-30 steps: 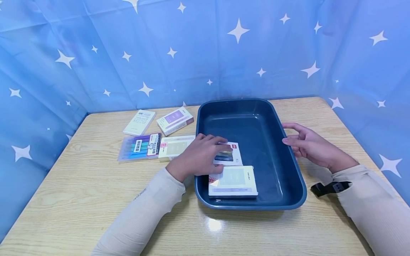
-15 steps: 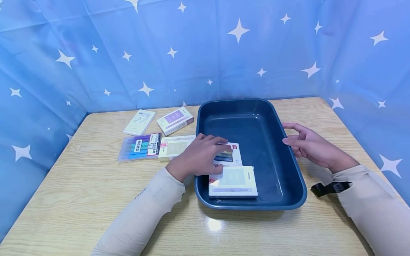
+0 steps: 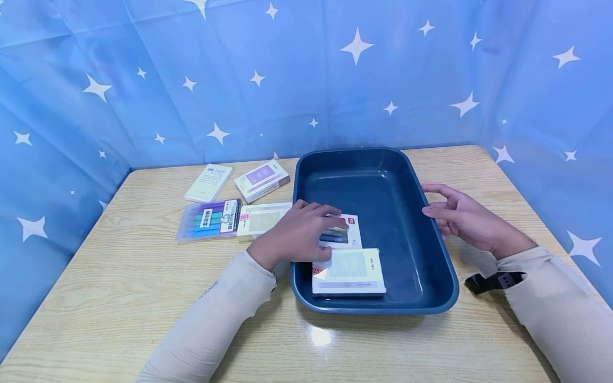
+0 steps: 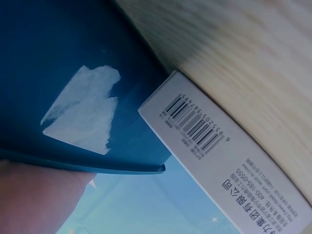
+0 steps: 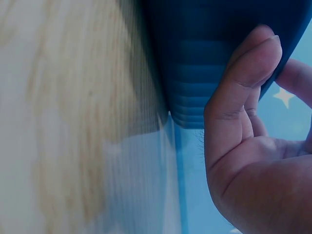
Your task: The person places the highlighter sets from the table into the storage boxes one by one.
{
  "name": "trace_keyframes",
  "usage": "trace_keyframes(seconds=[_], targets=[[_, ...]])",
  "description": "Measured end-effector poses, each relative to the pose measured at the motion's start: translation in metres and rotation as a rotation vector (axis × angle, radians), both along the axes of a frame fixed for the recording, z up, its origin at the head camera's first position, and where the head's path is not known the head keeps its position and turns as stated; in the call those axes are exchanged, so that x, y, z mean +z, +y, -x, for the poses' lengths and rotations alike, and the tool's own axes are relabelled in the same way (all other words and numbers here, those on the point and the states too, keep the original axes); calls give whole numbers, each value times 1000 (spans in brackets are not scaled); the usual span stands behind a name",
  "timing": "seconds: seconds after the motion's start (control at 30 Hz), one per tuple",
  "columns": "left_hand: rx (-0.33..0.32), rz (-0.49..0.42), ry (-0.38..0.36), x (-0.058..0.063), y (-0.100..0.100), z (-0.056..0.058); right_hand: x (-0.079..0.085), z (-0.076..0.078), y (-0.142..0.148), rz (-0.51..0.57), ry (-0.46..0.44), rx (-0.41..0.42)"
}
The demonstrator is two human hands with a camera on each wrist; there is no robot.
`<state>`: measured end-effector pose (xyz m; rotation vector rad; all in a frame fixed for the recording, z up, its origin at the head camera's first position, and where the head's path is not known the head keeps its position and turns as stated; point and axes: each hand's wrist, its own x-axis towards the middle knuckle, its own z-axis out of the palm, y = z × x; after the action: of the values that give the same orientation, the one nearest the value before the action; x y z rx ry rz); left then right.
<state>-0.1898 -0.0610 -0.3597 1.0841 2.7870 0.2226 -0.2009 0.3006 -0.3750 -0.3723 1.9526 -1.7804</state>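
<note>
Deep blue on the tray (image 3: 407,266), and here's the curtain (image 3: 306,69), brighter blue, splashed with white stars (image 3: 356,46)! Pale wood grain runs through the table (image 3: 119,276); near its far edge, a white box (image 3: 262,181) flashes a purple panel (image 3: 260,173), while the pens (image 3: 215,219) go purple, teal, blue.

A curtained tabletop booth, shown by star-printed blue cloth (image 3: 297,53) enclosing a wood-grain table (image 3: 119,298).

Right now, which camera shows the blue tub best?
The head view: it shows most of the blue tub, rim and inside. The left wrist view shows only part of its outside, with a torn white patch. The right wrist view shows just a shadowy outside part.
</note>
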Motion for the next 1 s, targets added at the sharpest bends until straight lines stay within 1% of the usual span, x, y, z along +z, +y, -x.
trace_keyframes(seconds=[0.2,0.4,0.7,0.83,1.0], targets=[[1,1,-1,1,0,0,-1,0,0,13,-2,2],[-4,-1,1,0,-1,1,-1,1,1,0,3,-2],[-17,11,25,0,-1,2,-1,1,1,3,3,0],[-7,4,17,-1,-1,2,-2,1,1,17,2,5],[4,-8,15,-1,-1,2,-2,1,0,11,1,5]])
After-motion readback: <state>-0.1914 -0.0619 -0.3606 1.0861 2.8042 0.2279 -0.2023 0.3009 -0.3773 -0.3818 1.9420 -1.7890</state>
